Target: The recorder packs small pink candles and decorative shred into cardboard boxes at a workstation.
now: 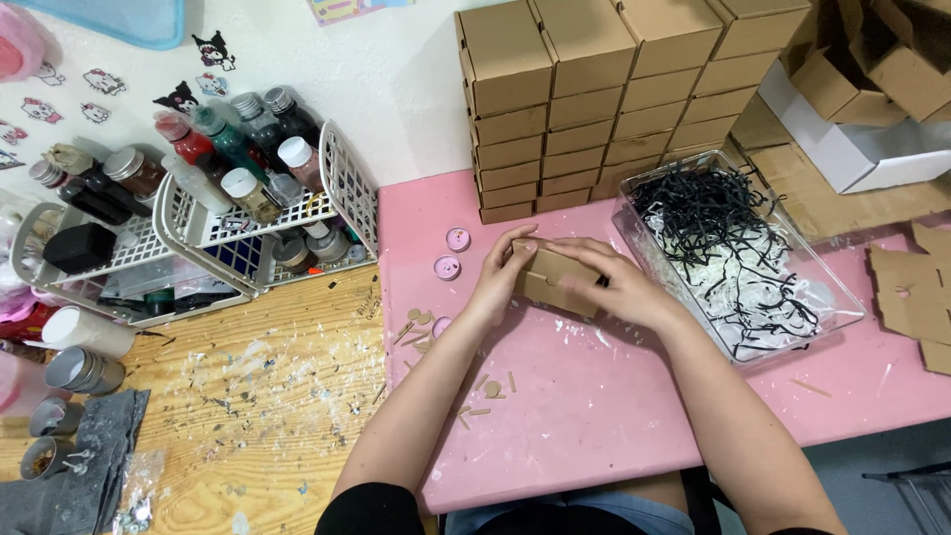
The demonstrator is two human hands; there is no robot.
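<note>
Both hands, the left hand and the right hand, grip a small brown cardboard box over the pink tabletop. A clear tray of black and white paper shreds sits at three o'clock, stacked cardboard boxes at twelve.

I'm looking at a small craft workshop: stacked cardboard boxes, baskets of paint bottles, and a paint-spattered wooden bench.
</note>
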